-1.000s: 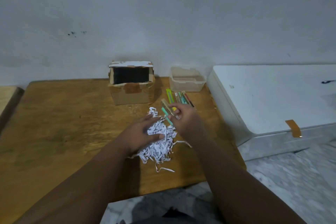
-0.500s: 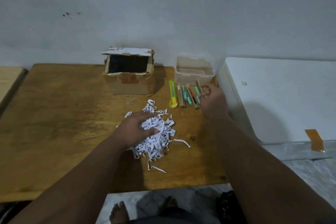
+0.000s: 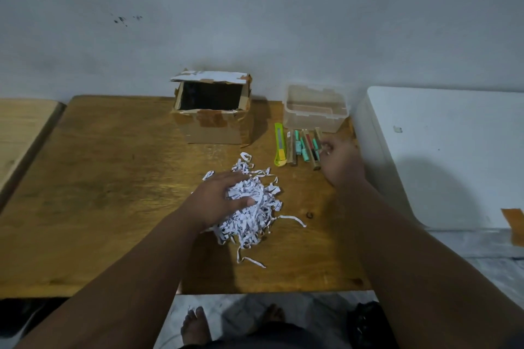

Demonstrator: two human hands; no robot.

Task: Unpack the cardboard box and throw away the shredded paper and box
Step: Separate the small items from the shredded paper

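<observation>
The open cardboard box (image 3: 215, 129) stands at the back of the wooden table (image 3: 99, 178), its dark inside facing me. A heap of white shredded paper (image 3: 252, 212) lies in front of it. My left hand (image 3: 219, 198) presses on the heap, fingers curled into the strips. My right hand (image 3: 341, 163) rests at the right end of a row of small pens and sticks (image 3: 304, 147), its fingertips touching the outermost stick. A yellow-green utility knife (image 3: 280, 147) lies at the row's left end.
A clear plastic container (image 3: 316, 109) sits behind the row, against the wall. A white appliance (image 3: 442, 150) stands right of the table. A second wooden surface (image 3: 22, 122) adjoins on the left. My bare feet (image 3: 195, 326) show below the table's front edge.
My right hand carried small sticks from the paper heap to the row by the container and set them down. My left hand stayed on the shredded paper. The view tilted downward.
</observation>
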